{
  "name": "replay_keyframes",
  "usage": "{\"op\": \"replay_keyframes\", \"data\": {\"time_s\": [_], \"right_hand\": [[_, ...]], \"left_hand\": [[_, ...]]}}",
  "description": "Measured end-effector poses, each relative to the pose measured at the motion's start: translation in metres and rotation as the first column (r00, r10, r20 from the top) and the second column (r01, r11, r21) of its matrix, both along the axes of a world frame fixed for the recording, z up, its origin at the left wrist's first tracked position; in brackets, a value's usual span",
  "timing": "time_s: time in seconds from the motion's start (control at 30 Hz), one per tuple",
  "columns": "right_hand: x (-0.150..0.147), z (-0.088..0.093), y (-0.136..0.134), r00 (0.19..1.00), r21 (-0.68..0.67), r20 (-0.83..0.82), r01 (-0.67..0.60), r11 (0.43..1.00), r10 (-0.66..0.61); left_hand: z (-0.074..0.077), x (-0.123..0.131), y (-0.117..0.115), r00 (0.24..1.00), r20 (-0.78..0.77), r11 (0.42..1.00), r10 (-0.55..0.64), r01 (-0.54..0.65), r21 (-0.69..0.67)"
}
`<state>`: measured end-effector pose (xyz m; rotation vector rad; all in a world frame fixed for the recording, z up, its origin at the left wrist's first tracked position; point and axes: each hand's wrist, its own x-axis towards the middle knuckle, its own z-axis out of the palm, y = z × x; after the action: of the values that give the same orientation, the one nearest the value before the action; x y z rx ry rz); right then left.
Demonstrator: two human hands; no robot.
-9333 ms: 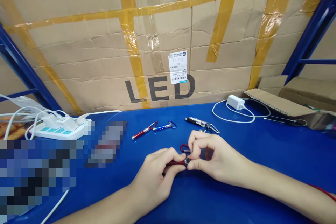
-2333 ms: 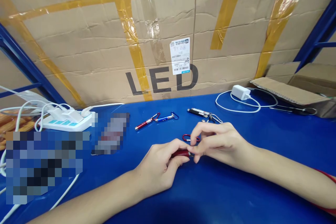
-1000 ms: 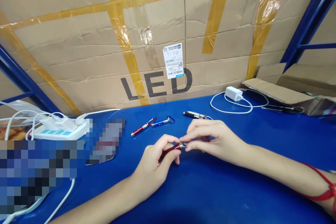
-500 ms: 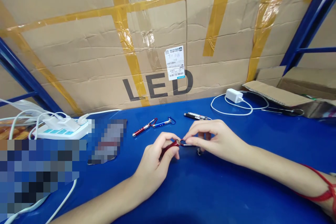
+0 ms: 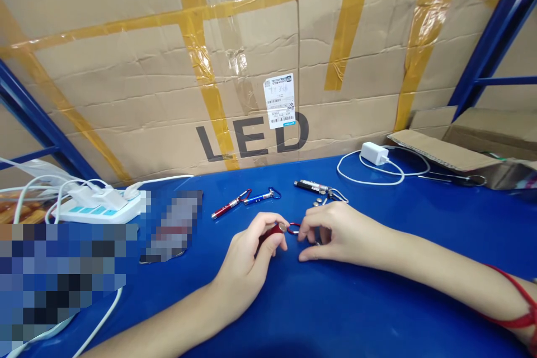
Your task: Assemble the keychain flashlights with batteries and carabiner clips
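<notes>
My left hand (image 5: 251, 260) is closed around a red metal laser pointer tube (image 5: 272, 233), its round silvery end facing my right hand. My right hand (image 5: 335, 235) hovers low over the table, thumb and fingers apart. Beside its fingertips lies a red carabiner clip (image 5: 294, 228). A small dark metal piece (image 5: 319, 243) shows between the thumb and fingers, partly hidden. Just behind this hand rest several small silvery button cells (image 5: 319, 201). Farther back are a black laser pointer (image 5: 311, 185), a blue laser pointer (image 5: 258, 198) and another red laser pointer (image 5: 225, 209), the coloured two with carabiners.
A phone-like blurred object (image 5: 174, 226) lies left of the pointers. A white power strip (image 5: 100, 211) with plugs and cables stands at the far left. A white charger (image 5: 374, 153) with a looped cable sits back right, near an open cardboard box (image 5: 444, 149). A large carton (image 5: 146, 95) closes off the back.
My right hand has let go of the small clip part at the tube's end and moved slightly right and down, its fingers spreading. The red carabiner now lies apart from the tube.
</notes>
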<state>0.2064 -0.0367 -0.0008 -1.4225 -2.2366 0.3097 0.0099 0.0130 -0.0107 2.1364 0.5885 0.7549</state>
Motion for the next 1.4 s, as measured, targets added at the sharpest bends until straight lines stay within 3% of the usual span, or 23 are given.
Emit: {"op": "replay_keyframes", "data": {"time_s": [0.17,0.6,1.0,1.4], "right_hand": [[-0.001,-0.004,0.000,0.990,-0.072,-0.121,-0.076,0.994,0.067],[-0.006,-0.007,-0.005,0.987,-0.002,-0.109,-0.116,0.993,0.115],[-0.016,-0.001,-0.013,0.989,0.062,0.074,-0.131,0.989,0.127],[-0.017,-0.009,-0.009,0.978,0.107,0.189,-0.104,0.989,0.082]], "left_hand": [[0.000,0.002,0.000,1.000,0.016,1.000,0.014,-0.013,-0.018],[0.003,0.000,-0.003,0.999,0.006,0.999,-0.040,0.040,0.005],[0.003,-0.005,-0.005,0.995,-0.032,0.994,-0.098,0.099,0.043],[0.001,-0.005,-0.005,0.994,-0.037,0.990,-0.102,0.105,0.094]]}}
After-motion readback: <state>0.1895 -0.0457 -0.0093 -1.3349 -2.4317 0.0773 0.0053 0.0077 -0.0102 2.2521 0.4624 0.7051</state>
